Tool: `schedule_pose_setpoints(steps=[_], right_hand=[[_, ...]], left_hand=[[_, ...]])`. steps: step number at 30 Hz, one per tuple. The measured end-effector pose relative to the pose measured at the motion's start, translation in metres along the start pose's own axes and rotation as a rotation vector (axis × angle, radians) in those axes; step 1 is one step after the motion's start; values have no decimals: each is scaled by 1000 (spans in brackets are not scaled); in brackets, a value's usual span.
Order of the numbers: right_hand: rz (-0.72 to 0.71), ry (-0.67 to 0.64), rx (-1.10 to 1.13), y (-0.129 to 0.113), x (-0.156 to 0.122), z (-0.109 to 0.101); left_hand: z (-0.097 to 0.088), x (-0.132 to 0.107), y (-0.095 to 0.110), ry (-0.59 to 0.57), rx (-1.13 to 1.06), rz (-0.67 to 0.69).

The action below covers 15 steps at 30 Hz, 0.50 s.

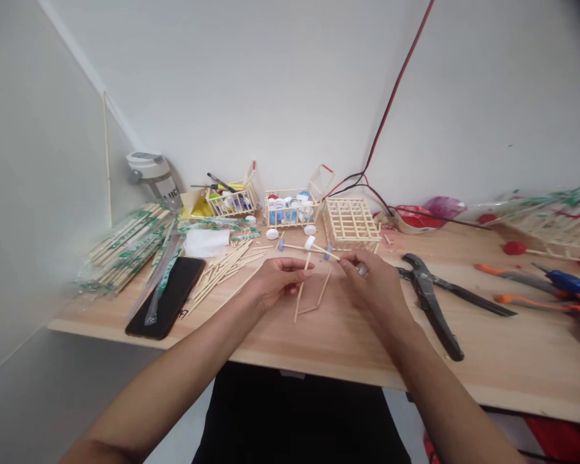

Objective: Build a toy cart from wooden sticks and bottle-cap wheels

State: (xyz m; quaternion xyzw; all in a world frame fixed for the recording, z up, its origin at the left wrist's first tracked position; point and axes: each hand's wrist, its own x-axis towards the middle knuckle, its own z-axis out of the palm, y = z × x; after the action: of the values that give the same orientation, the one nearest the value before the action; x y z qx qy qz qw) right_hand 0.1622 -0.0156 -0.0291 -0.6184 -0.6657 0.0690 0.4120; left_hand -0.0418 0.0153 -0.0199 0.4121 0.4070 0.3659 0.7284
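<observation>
My left hand [278,282] pinches a thin wooden stick [300,293] between thumb and fingers, the stick slanting down toward me. Two more sticks [324,289] form an angled shape beside it; whether they are joined to the held stick I cannot tell. My right hand [371,280] is closed on the end of another wooden stick [332,256], which points left to a white bottle cap [309,242]. Just behind my fingers are a blue cap [327,251] and another blue cap [281,245], with a stick between them.
Behind stand two small stick carts with caps [292,209] [232,201] and a stick grid box [352,222]. Loose sticks [222,270], a phone [167,298] and bagged sticks [125,248] lie left. Large pliers [430,299] and a blue glue gun [568,283] lie right.
</observation>
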Motion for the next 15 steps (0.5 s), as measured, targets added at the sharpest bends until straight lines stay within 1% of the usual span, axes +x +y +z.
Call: schedule_pose_setpoints(steps=[3, 5, 10, 12, 15], right_hand=[[-7, 10, -33, 2, 1, -1], [-14, 5, -40, 2, 1, -1], [-53, -25, -5, 1, 1, 1], [-77, -27, 7, 0, 1, 2], [-110, -23, 20, -2, 2, 2]], left_hand=[[3, 0, 2, -16, 49, 47], [5, 1, 4, -25, 62, 51], [8, 2, 6, -37, 29, 4], [7, 2, 5, -52, 2, -19], [6, 2, 3, -44, -34, -41]])
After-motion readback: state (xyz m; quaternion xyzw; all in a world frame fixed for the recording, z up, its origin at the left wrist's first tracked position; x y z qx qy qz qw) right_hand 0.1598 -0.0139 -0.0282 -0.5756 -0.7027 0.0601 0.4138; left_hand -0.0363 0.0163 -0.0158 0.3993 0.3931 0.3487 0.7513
